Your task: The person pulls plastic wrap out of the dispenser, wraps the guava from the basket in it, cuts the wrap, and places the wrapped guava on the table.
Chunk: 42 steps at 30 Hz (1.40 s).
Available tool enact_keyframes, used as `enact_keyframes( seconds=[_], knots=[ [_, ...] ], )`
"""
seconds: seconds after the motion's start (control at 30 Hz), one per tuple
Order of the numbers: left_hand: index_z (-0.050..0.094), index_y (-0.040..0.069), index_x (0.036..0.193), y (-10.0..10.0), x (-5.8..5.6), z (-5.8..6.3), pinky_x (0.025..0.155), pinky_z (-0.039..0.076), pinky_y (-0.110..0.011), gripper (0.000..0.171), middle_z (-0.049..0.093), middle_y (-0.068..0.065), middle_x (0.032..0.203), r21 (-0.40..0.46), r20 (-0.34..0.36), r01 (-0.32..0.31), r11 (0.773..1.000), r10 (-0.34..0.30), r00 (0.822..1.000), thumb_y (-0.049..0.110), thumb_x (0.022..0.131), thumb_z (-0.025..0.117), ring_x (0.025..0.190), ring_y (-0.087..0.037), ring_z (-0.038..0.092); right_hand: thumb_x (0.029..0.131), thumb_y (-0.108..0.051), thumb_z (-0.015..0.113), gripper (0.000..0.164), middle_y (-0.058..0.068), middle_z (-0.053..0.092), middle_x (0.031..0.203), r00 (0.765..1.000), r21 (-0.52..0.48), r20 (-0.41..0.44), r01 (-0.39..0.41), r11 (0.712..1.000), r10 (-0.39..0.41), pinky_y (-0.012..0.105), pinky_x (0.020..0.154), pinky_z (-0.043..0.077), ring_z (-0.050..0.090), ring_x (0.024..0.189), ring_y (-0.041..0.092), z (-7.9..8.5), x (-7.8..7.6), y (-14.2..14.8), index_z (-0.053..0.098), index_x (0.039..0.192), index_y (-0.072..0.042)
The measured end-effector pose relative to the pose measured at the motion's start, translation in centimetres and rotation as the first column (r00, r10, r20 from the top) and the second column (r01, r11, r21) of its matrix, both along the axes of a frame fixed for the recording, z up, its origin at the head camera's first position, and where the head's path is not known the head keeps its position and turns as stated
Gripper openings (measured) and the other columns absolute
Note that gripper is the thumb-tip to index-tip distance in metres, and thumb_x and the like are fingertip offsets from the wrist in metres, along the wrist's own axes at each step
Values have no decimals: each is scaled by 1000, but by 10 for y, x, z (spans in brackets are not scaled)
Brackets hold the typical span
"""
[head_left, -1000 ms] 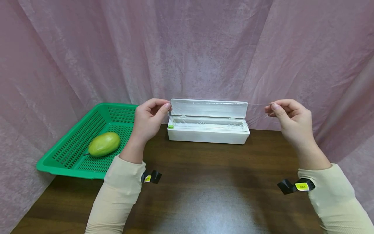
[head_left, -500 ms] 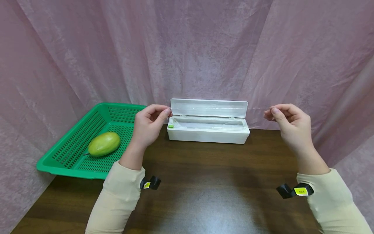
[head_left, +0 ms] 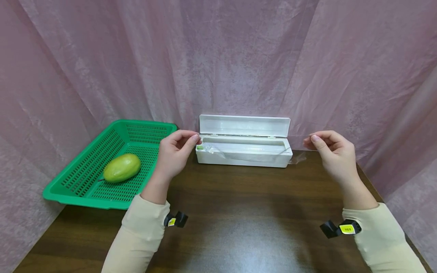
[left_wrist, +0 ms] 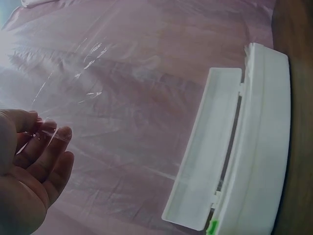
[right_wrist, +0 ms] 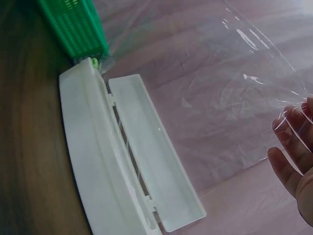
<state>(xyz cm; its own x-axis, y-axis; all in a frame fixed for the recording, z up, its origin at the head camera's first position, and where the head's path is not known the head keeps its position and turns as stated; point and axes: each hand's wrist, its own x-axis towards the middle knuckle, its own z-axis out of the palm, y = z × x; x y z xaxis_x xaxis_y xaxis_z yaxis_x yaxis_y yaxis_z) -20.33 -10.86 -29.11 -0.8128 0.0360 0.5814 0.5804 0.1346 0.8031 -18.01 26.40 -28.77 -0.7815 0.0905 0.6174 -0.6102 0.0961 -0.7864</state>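
A thin sheet of clear plastic wrap (left_wrist: 93, 56) is stretched between my two hands, hard to make out against the curtain in the head view. My left hand (head_left: 174, 153) pinches one end between thumb and fingers, near the left end of a white wrap dispenser (head_left: 244, 158). Out to the right of that box, my right hand (head_left: 336, 155) pinches the other end. Film glints around the fingertips (right_wrist: 283, 122) in the right wrist view. Below the hands, its slack part overlaps the box front. The dispenser's lid (head_left: 244, 127) stands raised, with a small green slider (head_left: 200, 148) at the left.
A green plastic basket (head_left: 54, 193) stands on the left, holding a yellow-green fruit (head_left: 121, 168) with a short stem. Pink curtain (head_left: 239, 57) hangs right behind the dispenser. Everything stands on a dark wooden table (head_left: 239, 197).
Both hands have come down, the right one also shifting slightly left. The wrap's top edge has dropped from across the lid to hinge height, and its lower part now hangs slack over the box front.
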Motion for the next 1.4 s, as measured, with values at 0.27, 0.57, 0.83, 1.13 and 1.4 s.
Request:
enact_keyframes(
  seconds=[0.27, 0.57, 0.83, 1.13, 1.4],
  knots=[
    [67, -8, 94, 1, 1, -12, 71, 52, -17, 11, 65, -27, 85, 4, 27, 2, 1000, -2, 1000, 0, 86, 65, 74, -9, 65, 91, 5, 55, 9, -4, 72, 80, 999, 10, 31, 12, 1000, -12, 14, 69, 53, 69, 72, 5, -12, 1, -1, 63, 91, 10],
    [66, -8, 96, -1, 3, -27, 67, 52, -18, 15, 67, -25, 85, -55, 59, 7, 998, -4, 998, 5, 88, 65, 73, -13, 65, 91, 2, 56, 11, -5, 72, 79, 997, 22, 70, 38, 999, -39, 15, 69, 53, 69, 69, 6, -24, 2, -1, 62, 91, 11],
    [64, -10, 100, -1, 5, -42, 67, 55, -23, 18, 66, -28, 84, -29, 123, 41, 999, -37, 992, 5, 89, 63, 67, -8, 65, 92, 0, 56, 10, -8, 72, 79, 994, 33, 102, 44, 998, -48, 15, 68, 53, 69, 70, 4, -38, 2, 1, 64, 91, 6],
    [66, -6, 98, -2, 5, -64, 65, 54, -21, 15, 66, -25, 83, -46, 182, 37, 998, -28, 983, 7, 89, 64, 67, -6, 65, 92, 0, 56, 10, -7, 73, 79, 988, -44, 155, -8, 999, 15, 16, 68, 54, 70, 70, 5, -55, 6, -1, 66, 91, -1],
    [65, -11, 97, 3, 19, -64, 62, 51, -18, 14, 65, -27, 82, -91, 255, 22, 996, 2, 967, 0, 89, 61, 66, -6, 61, 92, 1, 56, 11, -5, 73, 78, 979, -97, 202, 6, 995, 14, 18, 67, 55, 70, 69, 6, -74, 11, -3, 65, 89, -2]
  ],
)
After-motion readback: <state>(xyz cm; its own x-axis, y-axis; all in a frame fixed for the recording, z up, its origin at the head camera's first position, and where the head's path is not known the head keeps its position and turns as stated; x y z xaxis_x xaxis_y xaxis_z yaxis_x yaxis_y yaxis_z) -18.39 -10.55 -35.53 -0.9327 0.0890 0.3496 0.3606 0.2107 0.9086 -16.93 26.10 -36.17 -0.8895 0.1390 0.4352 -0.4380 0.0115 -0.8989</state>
